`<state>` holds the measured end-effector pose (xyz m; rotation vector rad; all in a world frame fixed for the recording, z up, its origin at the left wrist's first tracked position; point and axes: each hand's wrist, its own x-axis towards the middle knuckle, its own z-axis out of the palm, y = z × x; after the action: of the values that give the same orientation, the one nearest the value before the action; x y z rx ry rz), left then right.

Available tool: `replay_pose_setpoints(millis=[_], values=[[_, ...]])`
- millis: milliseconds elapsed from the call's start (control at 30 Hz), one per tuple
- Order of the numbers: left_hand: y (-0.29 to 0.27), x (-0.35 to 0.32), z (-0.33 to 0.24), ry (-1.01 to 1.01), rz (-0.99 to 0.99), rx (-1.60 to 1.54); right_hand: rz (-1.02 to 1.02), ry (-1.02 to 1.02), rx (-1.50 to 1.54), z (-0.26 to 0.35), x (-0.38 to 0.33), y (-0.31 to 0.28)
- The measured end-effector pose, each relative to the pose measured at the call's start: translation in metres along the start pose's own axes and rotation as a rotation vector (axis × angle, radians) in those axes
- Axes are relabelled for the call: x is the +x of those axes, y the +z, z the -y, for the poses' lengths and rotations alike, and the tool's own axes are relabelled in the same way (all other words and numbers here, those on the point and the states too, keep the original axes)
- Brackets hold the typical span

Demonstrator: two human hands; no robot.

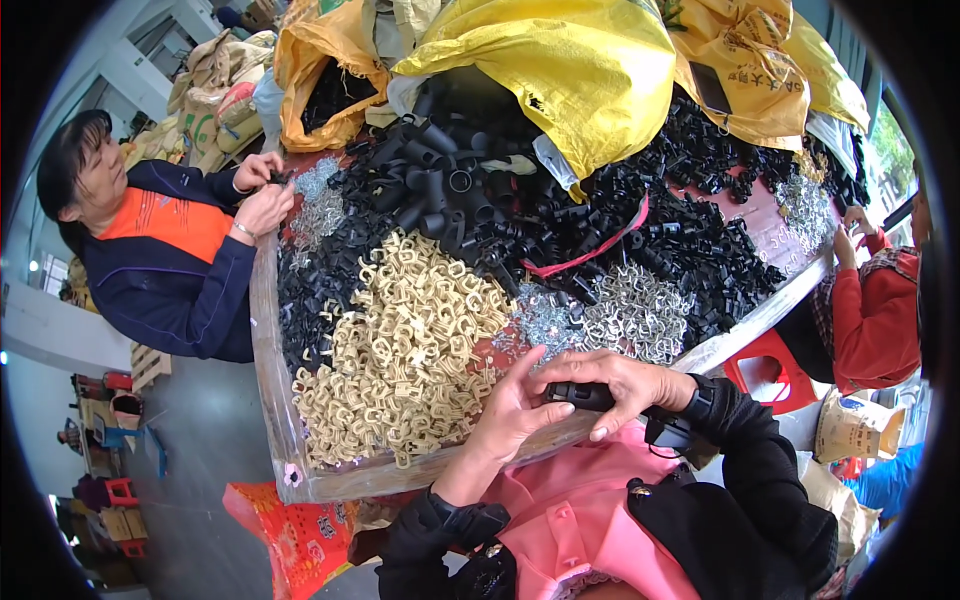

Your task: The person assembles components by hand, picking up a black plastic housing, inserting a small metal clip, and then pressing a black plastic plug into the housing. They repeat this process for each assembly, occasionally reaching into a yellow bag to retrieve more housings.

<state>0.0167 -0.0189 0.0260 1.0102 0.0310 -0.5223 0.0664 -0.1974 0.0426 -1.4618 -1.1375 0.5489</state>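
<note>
- Black plastic is what both hands work on: a small black part (580, 396) sits at the near edge of the counter (268, 360), at about 5 o'clock from the cream pile.
- Right hand (625, 385) curls over the top of the black part, fingers closed down on it; the left hand (512, 412) presses against its left end, thumb and fingers together around it. Exactly how the piece is seated between them is hidden by the fingers.
- Cream plastic clips (400, 350) lie in a wide heap at the centre of the counter, touching a heap of silvery metal clips (630, 315) at its 3 o'clock.
- Black tube pieces (450, 190) and smaller black parts (700, 250) fill the far half, toward 12 and 2 o'clock, partly under yellow sacks (580, 70).
- A co-worker in an orange and navy jacket (170, 260) stands at 10 o'clock, hands together on a small piece; another person's red sleeve (875, 315) shows at 3 o'clock.
- Judging by the heaps, very much is left: the loose piles are large and no heap of finished pieces is clearly in view, so progress cannot be gauged beyond the one piece in hand.
</note>
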Motion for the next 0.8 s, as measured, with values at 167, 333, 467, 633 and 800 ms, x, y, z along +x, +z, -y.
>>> replay_pose_setpoints(millis=[167,333,467,633,800], values=[[-0.001,0.002,0.004,-0.006,0.023,-0.006,-0.082,-0.005,0.008,-0.001,-0.003,0.001],[0.004,0.002,0.003,-0.006,-0.009,-0.080,-0.148,-0.058,-0.022,-0.002,-0.002,0.003],[0.003,0.003,0.003,-0.046,-0.011,-0.134,-0.218,-0.014,0.013,-0.005,-0.005,0.007],[0.009,0.001,0.004,-0.069,-0.005,-0.124,-0.273,-0.015,0.022,-0.001,-0.008,0.009],[0.010,0.004,0.004,-0.084,0.081,0.010,-0.240,0.023,0.019,0.005,-0.018,0.011]])
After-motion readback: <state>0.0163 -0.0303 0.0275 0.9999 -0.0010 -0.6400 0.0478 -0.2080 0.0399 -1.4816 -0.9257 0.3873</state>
